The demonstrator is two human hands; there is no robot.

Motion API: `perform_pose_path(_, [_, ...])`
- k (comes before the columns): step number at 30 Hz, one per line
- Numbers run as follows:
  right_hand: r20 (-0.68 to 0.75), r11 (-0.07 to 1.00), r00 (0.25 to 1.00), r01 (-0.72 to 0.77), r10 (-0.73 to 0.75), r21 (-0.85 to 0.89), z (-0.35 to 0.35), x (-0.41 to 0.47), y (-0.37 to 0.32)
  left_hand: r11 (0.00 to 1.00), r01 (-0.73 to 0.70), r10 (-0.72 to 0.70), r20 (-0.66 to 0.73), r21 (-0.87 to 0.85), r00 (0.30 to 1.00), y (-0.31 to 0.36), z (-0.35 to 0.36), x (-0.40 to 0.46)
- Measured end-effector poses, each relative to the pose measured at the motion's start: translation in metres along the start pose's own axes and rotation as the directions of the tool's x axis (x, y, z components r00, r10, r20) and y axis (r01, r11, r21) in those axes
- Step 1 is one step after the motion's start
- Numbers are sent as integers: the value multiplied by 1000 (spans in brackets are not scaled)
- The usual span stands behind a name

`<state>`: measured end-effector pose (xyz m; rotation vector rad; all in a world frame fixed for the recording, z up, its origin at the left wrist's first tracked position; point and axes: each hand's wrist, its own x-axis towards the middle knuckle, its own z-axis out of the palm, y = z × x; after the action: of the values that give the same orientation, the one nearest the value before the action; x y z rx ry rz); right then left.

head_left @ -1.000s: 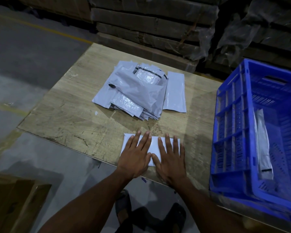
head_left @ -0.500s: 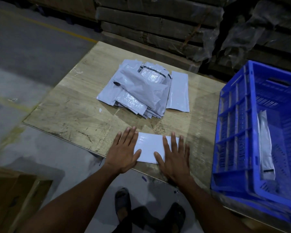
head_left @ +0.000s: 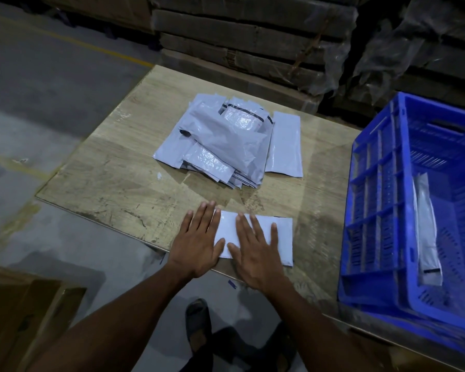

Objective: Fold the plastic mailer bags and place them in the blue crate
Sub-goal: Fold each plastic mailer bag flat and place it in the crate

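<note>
Smoothing the fold flat

Both hands lie open on the folded mailer bag (head_left: 255, 237) at the bench (head_left: 105, 178) edge; the right hand (head_left: 255, 253) has slid inward beside the left hand (head_left: 198, 242), creasing it before the blue crate (head_left: 371, 210).

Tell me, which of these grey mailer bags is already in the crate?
The narrow folded bag leaning inside the blue crate. The pile, the flat bag beside it and the one under the hands lie on the table.
</note>
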<state>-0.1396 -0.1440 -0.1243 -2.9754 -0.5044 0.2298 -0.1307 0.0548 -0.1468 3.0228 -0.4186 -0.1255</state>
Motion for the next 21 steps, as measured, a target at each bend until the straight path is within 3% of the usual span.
perform_pose_path(8, [53,991,989,-134,135,-22,-12,-20,42,1000,-2,2,7,19,1000,-1,0,0])
perform_pose_path(12, [76,972,976,-209,202,109,-16,-20,49,1000,-19,19,27,-5,999,-4,0,1])
perform_pose_path(15, [-15,976,978,-207,209,75,-19,-13,50,1000,-16,15,-52,-26,999,3,-9,7])
perform_pose_path(18, [-55,999,998,-36,37,28,-9,-2,39,952,-158,109,-190,-262,976,45,-13,19])
perform_pose_path(21, [-59,1000,998,-9,9,15,4,-3,35,844,-150,67,-177,-515,982,90,-9,25])
